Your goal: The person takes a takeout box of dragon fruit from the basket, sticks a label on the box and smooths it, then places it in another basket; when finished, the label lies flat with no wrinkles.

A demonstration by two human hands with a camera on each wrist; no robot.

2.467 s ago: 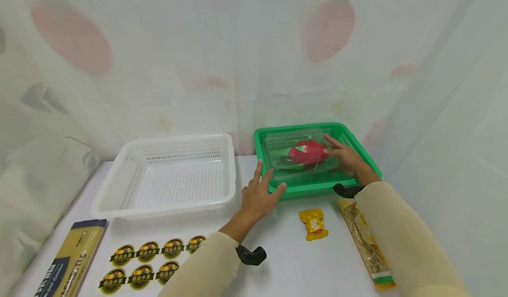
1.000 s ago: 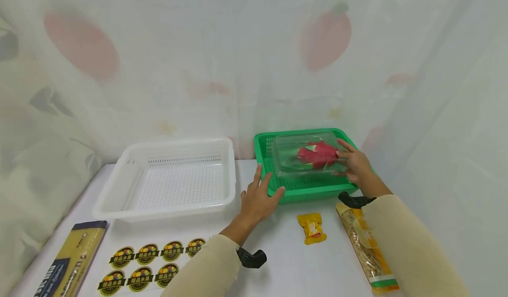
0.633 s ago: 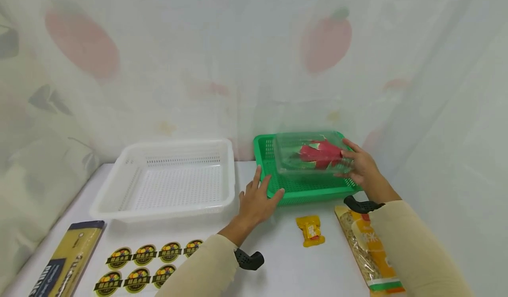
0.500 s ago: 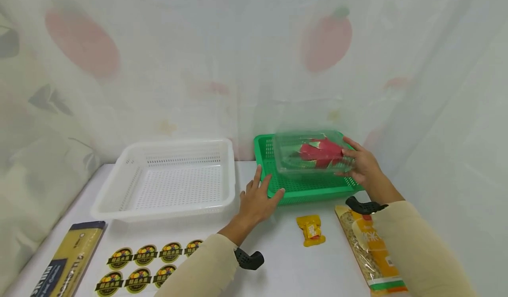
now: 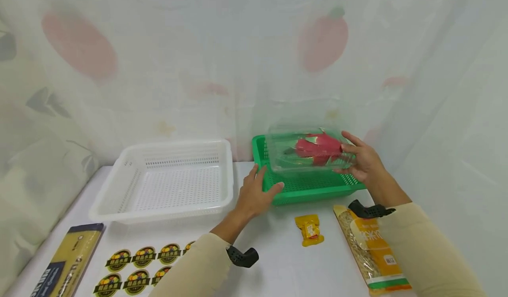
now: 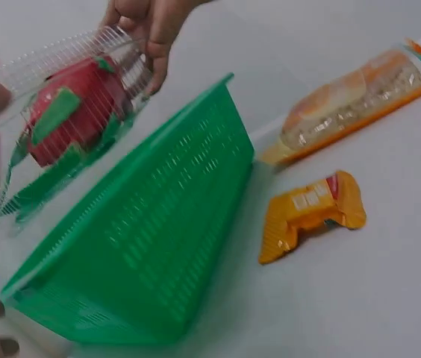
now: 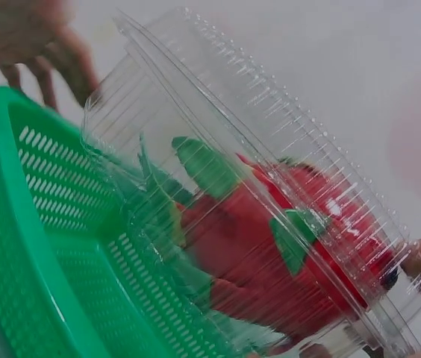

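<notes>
My right hand (image 5: 366, 162) grips the right end of a clear plastic clamshell box (image 5: 283, 158), thumb on top and fingers beneath. Inside it lies a red dragon fruit (image 5: 319, 148) with green-tipped scales, also visible through the ribbed lid in the right wrist view. The box is raised over the green basket (image 5: 313, 196), tilted in both wrist views. At that basket's left rim is my left hand (image 5: 253, 195), its fingers spread and the thumb over the front corner, holding nothing. In the left wrist view, the box (image 6: 69, 56) overlaps the basket's far side.
A white basket (image 5: 229, 187) stands left of the green one. Nearer lie a sheet of round fruit stickers (image 5: 144, 257), a noodle pack (image 5: 75, 253), a small yellow packet (image 5: 309, 230) and an orange oat-like bag (image 5: 373, 248). A patterned curtain (image 5: 246, 68) hangs behind.
The right hand has lifted the box with the dragon fruit up out of the green basket, lately shifting it slightly left. The left hand has edged slightly left at the rim.
</notes>
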